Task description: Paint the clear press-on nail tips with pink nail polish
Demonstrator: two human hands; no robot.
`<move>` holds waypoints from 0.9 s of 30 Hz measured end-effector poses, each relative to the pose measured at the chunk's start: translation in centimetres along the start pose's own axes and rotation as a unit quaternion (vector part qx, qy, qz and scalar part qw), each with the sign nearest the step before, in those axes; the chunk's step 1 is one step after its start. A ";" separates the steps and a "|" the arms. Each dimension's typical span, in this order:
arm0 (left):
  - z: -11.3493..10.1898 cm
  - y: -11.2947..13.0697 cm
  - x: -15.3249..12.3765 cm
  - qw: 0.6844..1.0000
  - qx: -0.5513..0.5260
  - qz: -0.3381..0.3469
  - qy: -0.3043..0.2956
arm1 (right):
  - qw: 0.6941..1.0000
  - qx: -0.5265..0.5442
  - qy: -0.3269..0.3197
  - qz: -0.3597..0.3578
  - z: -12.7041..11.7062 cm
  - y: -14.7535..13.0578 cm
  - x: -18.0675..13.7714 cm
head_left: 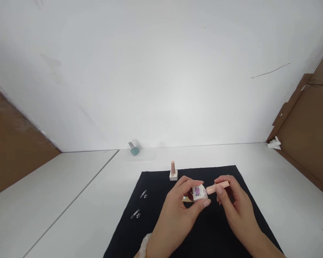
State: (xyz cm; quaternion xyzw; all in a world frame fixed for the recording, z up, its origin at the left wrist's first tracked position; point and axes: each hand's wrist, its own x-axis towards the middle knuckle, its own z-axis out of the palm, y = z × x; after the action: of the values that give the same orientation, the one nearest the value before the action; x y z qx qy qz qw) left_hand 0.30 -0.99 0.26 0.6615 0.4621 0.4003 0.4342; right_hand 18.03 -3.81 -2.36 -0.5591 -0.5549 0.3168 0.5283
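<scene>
My left hand (181, 206) is closed round the square white body of a nail polish bottle (199, 192), which carries a purple flower picture. The bottle lies tilted on its side, its neck toward the right. My right hand (235, 204) pinches the long pink cap (218, 187) between thumb and fingers. The cap sits at the bottle's neck; whether it is fully screwed on, I cannot tell. Partly hidden behind my left fingers is a yellowish object (187, 199) on the cloth. A second white bottle with a pink cap (173, 173) stands upright just beyond my left hand.
Below my hands a black cloth (156, 222) covers part of the white table (78, 215). Two small clear, shiny pieces, one nearer the back (143, 194), lie on its left side. A teal bottle (134, 149) leans by the back wall. Crumpled white tissue (274, 143) sits at the right corner.
</scene>
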 end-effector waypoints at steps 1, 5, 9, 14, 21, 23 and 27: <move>0.0 -0.1 0.0 1.000 -0.003 0.004 -0.005 | 1.000 0.004 -0.013 0.007 -0.1 -0.1 0.2; -0.2 -0.7 -0.1 0.998 -0.001 0.059 -0.009 | 0.991 0.073 -0.088 0.074 -0.2 -0.4 0.9; -0.4 -0.9 0.2 0.999 -0.046 0.004 -0.025 | 0.999 0.043 -0.032 0.009 0.0 -0.3 0.3; -0.5 -0.7 0.7 0.969 -0.191 -0.121 -0.095 | 0.990 -0.080 0.021 -0.113 -0.4 -0.3 -0.4; -0.3 -0.6 0.2 0.999 -0.015 0.002 -0.031 | 0.995 -0.065 -0.076 -0.010 -0.6 -0.4 0.5; -0.4 -0.5 0.1 1.000 -0.007 0.005 -0.023 | 0.998 -0.017 -0.058 0.000 -0.3 -0.2 0.4; -0.5 -0.6 0.4 0.992 -0.081 -0.088 -0.052 | 0.997 -0.033 -0.004 -0.065 0.0 -0.2 -0.2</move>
State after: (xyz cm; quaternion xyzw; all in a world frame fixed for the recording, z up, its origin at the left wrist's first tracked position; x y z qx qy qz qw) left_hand -0.28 -0.41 -0.12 0.6009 0.4615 0.3621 0.5430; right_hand 17.98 -4.00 -2.21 -0.5380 -0.6024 0.2650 0.5267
